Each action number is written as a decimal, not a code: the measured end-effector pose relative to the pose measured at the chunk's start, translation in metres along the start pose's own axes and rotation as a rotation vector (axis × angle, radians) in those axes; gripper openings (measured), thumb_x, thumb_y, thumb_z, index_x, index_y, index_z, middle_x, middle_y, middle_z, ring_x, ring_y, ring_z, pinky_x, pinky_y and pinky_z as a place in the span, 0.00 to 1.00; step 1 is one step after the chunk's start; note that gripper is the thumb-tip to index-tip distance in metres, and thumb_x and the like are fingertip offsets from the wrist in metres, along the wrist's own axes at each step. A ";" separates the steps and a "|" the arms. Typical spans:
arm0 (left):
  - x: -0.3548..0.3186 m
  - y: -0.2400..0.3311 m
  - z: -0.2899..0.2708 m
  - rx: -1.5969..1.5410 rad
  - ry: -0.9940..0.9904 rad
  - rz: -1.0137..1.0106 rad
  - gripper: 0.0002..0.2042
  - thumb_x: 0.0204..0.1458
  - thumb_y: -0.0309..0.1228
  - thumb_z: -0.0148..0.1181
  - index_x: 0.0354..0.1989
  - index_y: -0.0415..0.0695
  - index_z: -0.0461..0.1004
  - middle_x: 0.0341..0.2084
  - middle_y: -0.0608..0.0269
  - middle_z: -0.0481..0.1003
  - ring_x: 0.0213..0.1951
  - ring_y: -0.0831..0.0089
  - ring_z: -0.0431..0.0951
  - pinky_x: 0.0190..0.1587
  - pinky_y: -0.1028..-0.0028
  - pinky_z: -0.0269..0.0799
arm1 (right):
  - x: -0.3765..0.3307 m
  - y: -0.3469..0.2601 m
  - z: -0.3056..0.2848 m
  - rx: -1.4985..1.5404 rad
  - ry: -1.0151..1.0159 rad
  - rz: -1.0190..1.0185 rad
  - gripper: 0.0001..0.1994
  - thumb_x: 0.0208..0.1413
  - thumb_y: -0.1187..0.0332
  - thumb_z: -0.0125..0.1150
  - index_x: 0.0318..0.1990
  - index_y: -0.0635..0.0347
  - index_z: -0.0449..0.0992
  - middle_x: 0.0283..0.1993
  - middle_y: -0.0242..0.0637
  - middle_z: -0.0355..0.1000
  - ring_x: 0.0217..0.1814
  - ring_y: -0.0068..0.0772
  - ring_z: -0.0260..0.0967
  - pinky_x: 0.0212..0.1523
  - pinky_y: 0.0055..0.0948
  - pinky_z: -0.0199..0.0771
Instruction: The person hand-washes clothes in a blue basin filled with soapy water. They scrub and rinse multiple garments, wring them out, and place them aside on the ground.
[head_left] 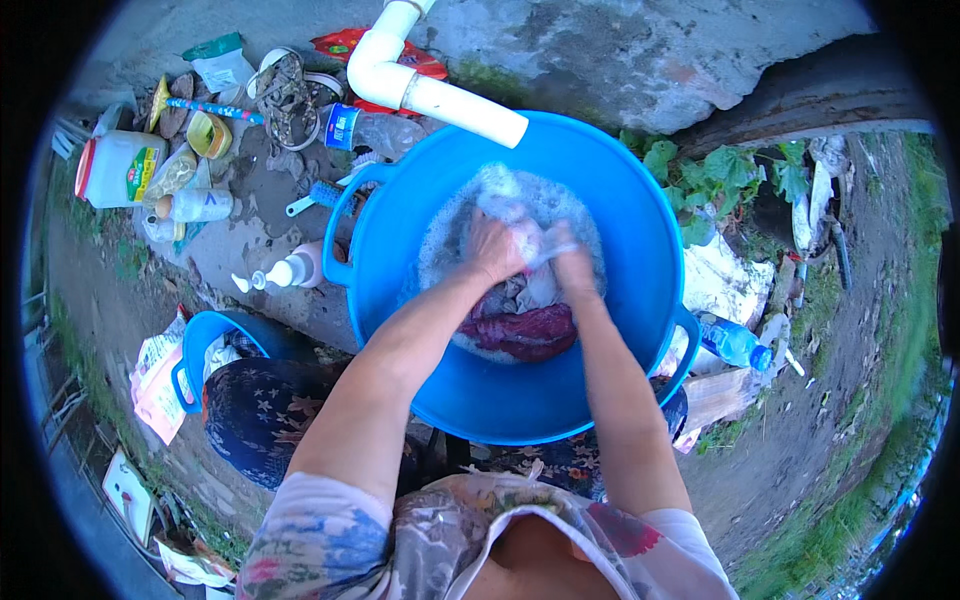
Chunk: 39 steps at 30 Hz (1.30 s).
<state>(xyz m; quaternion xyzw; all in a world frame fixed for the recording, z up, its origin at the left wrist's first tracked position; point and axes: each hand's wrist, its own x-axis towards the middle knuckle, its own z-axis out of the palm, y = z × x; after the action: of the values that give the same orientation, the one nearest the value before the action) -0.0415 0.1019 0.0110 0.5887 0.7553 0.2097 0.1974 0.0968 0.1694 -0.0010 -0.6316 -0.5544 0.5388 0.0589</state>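
From the head camera, your left hand (pixel 497 248) and your right hand (pixel 572 262) are both closed tight on a bunched pale wet cloth (pixel 527 240), pressed together over the sudsy water in the round bright-blue plastic tub (pixel 640 230); the cloth sits at the middle of the tub, slightly toward its far side, and a dark maroon garment (pixel 522 330) lies soaking just below your wrists; the pale cloth is so crumpled that it has no clear pointing end, but its bunched length seems to run roughly left to right between your two fists, with a lighter tail trailing up and left into the foam; the maroon garment lies broadly left to right as well; what could go wrong, as I judge it: you are rubbing hard near the far rim, and a strong push could slop soapy water over the edge; soapy fingers may let the cloth slide out and drop back into the foam; the white plastic drain pipe (pixel 430 90) hangs over the tub's far left rim, so a raised hand could knock it; the small white pump soap bottle (pixel 290 270) lies just beside the tub's left handle, where your elbow could send it rolling.
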 end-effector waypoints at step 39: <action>0.004 -0.001 0.020 -0.087 -0.213 -0.143 0.12 0.53 0.38 0.54 0.41 0.47 0.75 0.40 0.54 0.72 0.41 0.54 0.72 0.42 0.57 0.70 | -0.011 0.017 0.025 -0.742 0.260 -0.382 0.10 0.53 0.63 0.48 0.29 0.58 0.73 0.24 0.41 0.72 0.25 0.46 0.68 0.36 0.45 0.66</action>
<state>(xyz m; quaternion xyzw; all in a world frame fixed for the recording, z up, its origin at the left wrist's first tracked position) -0.0325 0.1072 -0.0071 0.5433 0.7601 0.1641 0.3163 0.0912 0.1415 -0.0165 -0.5587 -0.8052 0.1988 -0.0041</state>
